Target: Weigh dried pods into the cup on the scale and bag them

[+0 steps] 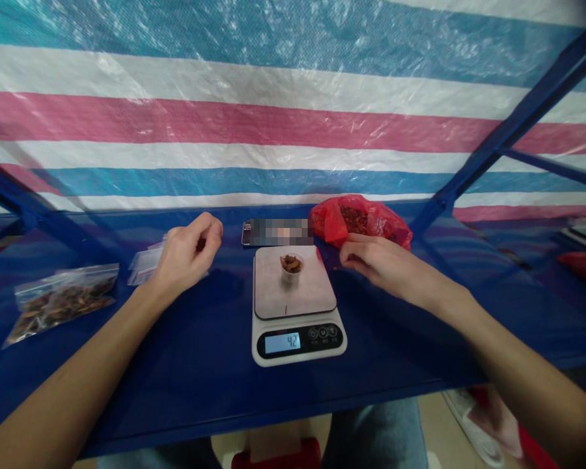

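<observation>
A white digital kitchen scale (297,306) sits on the blue table (195,365) in front of me. On its platform stands a small white cup (292,268) holding brown dried pieces. My left hand (188,254) hovers left of the scale with its fingers curled closed, over a stack of small clear bags (144,266); something dark shows between the fingers. My right hand (378,260) rests right of the scale with fingers bent together, beside a red plastic bag (359,221) of brown dried pieces.
A filled clear zip bag (61,301) of brown pieces lies at the far left. A dark flat object (247,233) lies behind the scale. A striped tarp (273,124) backs the table. Blue frame bars (512,124) slant at the right.
</observation>
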Demonstrator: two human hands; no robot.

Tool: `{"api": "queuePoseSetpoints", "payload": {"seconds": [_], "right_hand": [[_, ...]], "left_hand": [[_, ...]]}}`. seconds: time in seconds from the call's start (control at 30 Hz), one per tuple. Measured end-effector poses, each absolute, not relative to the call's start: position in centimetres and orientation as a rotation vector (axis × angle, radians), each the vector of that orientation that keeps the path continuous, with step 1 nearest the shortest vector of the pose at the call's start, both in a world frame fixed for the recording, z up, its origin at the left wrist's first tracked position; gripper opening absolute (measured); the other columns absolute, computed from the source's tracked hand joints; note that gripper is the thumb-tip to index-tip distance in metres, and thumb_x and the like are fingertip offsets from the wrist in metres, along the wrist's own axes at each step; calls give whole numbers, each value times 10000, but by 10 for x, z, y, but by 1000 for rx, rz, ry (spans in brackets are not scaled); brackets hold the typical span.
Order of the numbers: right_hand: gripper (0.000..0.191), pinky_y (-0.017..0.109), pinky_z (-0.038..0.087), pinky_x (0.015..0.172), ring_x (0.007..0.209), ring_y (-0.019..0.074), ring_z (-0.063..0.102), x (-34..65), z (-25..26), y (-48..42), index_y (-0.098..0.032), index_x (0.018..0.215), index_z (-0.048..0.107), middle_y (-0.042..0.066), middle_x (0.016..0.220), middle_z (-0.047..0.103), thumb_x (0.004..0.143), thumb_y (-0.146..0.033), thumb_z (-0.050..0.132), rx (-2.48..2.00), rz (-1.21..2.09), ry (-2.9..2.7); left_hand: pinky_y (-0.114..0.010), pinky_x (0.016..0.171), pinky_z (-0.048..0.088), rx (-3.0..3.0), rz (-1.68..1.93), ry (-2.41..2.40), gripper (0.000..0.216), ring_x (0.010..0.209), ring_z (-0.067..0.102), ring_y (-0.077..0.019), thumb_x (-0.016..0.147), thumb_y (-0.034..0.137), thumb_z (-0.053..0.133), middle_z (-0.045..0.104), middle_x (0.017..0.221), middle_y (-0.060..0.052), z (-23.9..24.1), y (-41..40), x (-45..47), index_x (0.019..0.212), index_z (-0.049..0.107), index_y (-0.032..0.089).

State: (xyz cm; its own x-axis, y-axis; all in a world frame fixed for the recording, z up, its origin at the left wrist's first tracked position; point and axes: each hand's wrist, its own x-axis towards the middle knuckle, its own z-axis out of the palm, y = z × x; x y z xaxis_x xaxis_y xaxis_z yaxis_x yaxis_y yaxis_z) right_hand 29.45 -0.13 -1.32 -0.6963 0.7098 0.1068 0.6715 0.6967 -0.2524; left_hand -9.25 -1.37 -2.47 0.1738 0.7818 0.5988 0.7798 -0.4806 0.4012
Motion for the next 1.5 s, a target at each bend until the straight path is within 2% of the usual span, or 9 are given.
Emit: {"api": "queuePoseSetpoints", "payload": {"seconds": [0.17, 0.3, 0.37, 0.53, 0.83, 1.03, 1.1, 1.33, 1.5], "right_hand": [[139, 364, 518, 823, 987, 263, 711, 298, -25, -4, -204, 1127, 680, 110, 1163, 725, 1018, -221, 596, -1227, 200, -2653], [173, 344, 528, 760, 875, 233, 703, 298, -32, -1, -191, 963, 687, 95, 1022, 725, 1039, -196, 531, -1216, 243, -2690], [209, 351, 539, 773, 888, 238, 714, 295, -31, 0, -195, 971, 702, 92, 1021, 744, 1042, -178, 506, -1190, 242, -2665], [239, 379, 561, 927, 1049, 254, 739, 282, -30, 2, -251, 1224, 730, 80, 1200, 757, 1013, -228, 620, -1087, 315, -2615], [98, 303, 514, 782, 853, 195, 688, 270, -38, -2, -193, 955, 707, 58, 982, 697, 1011, -214, 630, -1133, 347, -2586], [58, 272, 476, 687, 725, 156, 629, 253, -19, -8, -192, 889, 670, 17, 839, 671, 925, -147, 679, -1006, 374, -2350], [112, 251, 460, 657, 688, 136, 613, 243, -14, -7, -191, 906, 678, -4, 809, 668, 878, -84, 669, -949, 447, -2311], [158, 280, 491, 746, 793, 157, 657, 219, -12, 7, -173, 925, 772, 46, 922, 731, 929, -62, 659, -811, 512, -2454], [170, 286, 496, 778, 822, 162, 679, 215, -12, 13, -179, 948, 801, 41, 915, 718, 932, -57, 683, -805, 535, -2487]], "left_hand": [[-234, 504, 379, 2412, 1219, 1612, 254, 498, 502, -97, 1008, 302, 452, 551, 603, 30, -24, -14, -93, 807, 571, 203], [-241, 509, 373, 2442, 1200, 1615, 259, 501, 495, -103, 1005, 316, 460, 554, 601, 27, -25, -13, -94, 806, 577, 200], [-243, 505, 373, 2434, 1207, 1599, 264, 497, 502, -105, 1009, 321, 453, 553, 594, 26, -26, -13, -94, 808, 573, 198], [-237, 502, 377, 2401, 1200, 1623, 247, 493, 505, -103, 999, 308, 458, 549, 587, 32, -25, -13, -92, 804, 566, 204], [-250, 492, 374, 2408, 1234, 1579, 241, 474, 507, -100, 1021, 310, 461, 531, 588, 45, -31, -10, -95, 817, 555, 221], [-250, 478, 362, 2389, 1211, 1585, 222, 456, 495, -98, 1016, 305, 473, 520, 569, 53, -30, -11, -95, 824, 553, 226], [-249, 484, 362, 2386, 1207, 1592, 224, 458, 497, -96, 1017, 306, 472, 527, 573, 52, -29, -11, -95, 826, 554, 223], [-231, 506, 358, 2383, 1206, 1613, 240, 491, 488, -96, 1011, 304, 470, 535, 588, 40, -28, -12, -95, 812, 560, 204], [-224, 516, 351, 2397, 1196, 1579, 238, 483, 454, -90, 1019, 305, 460, 507, 592, 54, -28, -13, -95, 824, 554, 206]]}}
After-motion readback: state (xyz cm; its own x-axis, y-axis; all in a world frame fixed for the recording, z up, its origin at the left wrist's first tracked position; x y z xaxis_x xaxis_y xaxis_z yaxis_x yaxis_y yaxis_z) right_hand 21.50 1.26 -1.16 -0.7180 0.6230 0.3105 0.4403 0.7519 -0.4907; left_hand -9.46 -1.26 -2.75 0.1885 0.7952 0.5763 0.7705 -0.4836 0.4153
